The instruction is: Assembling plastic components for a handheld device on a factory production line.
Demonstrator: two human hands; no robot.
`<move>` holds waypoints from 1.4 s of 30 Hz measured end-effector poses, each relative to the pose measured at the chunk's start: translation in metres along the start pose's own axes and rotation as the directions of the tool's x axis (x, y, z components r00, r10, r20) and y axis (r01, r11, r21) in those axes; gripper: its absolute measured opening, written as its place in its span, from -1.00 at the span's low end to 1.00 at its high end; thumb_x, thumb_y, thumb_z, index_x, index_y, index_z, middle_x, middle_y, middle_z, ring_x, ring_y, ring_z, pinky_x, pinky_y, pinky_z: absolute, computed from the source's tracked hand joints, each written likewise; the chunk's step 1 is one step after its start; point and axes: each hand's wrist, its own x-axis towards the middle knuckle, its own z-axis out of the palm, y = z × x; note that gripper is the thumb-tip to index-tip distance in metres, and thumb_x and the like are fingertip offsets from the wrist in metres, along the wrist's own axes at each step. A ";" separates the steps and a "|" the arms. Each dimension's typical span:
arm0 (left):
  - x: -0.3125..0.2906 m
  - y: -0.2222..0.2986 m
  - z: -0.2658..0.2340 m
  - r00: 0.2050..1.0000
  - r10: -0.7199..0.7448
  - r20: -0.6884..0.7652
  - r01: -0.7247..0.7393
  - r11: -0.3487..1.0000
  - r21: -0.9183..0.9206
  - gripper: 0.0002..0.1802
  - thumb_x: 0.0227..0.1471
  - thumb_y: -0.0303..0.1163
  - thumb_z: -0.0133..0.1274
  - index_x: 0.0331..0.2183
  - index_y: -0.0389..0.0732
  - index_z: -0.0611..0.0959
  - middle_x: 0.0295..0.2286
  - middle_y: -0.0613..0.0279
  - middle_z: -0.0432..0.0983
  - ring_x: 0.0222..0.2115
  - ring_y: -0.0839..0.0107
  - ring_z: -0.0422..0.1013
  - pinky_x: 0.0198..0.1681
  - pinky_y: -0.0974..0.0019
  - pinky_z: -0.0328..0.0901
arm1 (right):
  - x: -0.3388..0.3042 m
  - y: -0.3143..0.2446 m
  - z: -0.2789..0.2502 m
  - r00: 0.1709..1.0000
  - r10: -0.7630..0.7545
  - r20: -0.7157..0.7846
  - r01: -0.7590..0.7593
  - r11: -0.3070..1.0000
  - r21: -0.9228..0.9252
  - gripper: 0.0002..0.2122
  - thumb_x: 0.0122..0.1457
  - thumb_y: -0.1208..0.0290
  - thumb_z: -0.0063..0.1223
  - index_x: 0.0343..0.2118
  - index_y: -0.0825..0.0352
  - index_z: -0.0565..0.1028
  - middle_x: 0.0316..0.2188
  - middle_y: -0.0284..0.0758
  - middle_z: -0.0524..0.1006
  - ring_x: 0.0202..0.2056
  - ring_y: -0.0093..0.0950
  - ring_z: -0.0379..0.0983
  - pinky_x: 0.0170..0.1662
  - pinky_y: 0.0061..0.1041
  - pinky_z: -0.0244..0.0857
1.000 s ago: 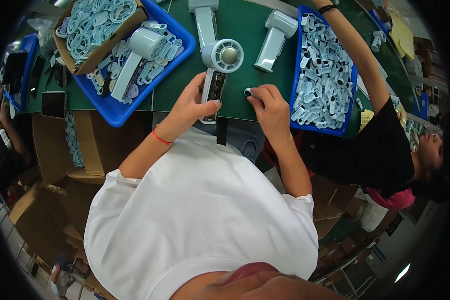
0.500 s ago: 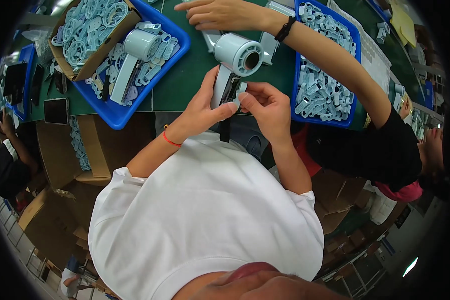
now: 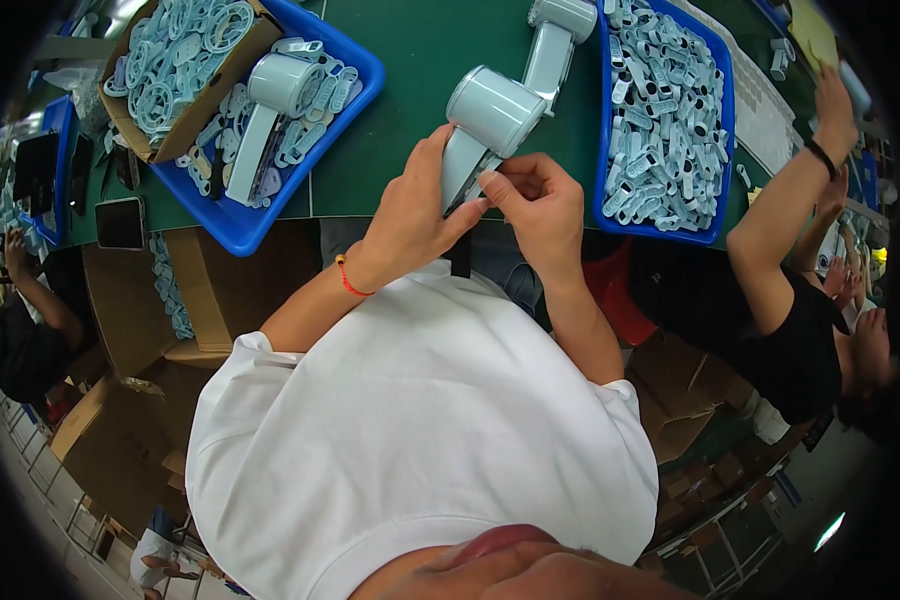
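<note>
A light-blue hair dryer is held over the front edge of the green table, its barrel pointing away and its handle toward me. My left hand wraps the handle from the left, thumb across its lower end. From the right, my right hand is closed, with thumb and forefinger pinched at the handle's open side, where dark inner parts show slightly. Whether a small loose piece sits between those fingertips is hidden. Another hair dryer lies farther back, and a third hair dryer rests on the left tray.
Left, a blue tray holds pale-blue parts and a cardboard box of rings. Right, a blue tray is full of small pale-blue pieces. A phone lies at the left edge. A co-worker's arm is at far right.
The hair dryer in my hands has turned, so its round end face no longer shows. The co-worker's arm has withdrawn from over the table to the right. One hair dryer at the back is gone.
</note>
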 end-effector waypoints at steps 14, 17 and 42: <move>0.002 -0.004 0.002 0.972 -0.206 0.114 0.235 0.862 -0.450 -0.35 -0.08 -0.38 0.08 0.01 -0.41 0.22 -0.28 -0.09 0.41 -0.35 0.10 0.41 -0.25 0.26 0.33 | 0.012 0.019 0.007 0.988 0.054 0.148 -0.052 0.999 -0.016 -0.63 0.10 0.20 0.13 -0.23 0.44 0.40 -0.40 -0.30 0.52 -0.40 -0.63 0.46 -0.39 -0.69 0.31; -0.003 -0.005 0.013 0.968 -0.210 0.135 0.242 0.654 -0.716 -0.39 -0.02 -0.39 -0.01 0.05 -0.38 0.19 -0.12 -0.04 0.30 -0.20 0.22 0.34 -0.11 0.35 0.24 | 0.004 0.023 0.009 0.931 -0.254 0.261 0.225 0.965 0.135 -0.51 0.18 0.04 -0.06 -0.07 0.43 0.28 -0.32 -0.28 0.39 -0.35 -0.53 0.32 -0.27 -0.59 0.20; 0.037 -0.016 -0.010 0.804 0.585 0.104 -0.509 0.586 0.630 -0.43 -0.44 -0.25 0.30 -0.22 -0.05 0.57 -0.24 0.47 0.43 -0.09 0.23 0.25 -0.04 0.07 0.11 | 0.006 0.045 -0.008 0.738 -0.656 0.157 0.552 0.453 -0.700 -0.44 -0.22 0.45 0.27 -0.03 0.31 0.41 -0.12 -0.27 0.42 -0.12 -0.31 0.36 -0.14 -0.37 0.19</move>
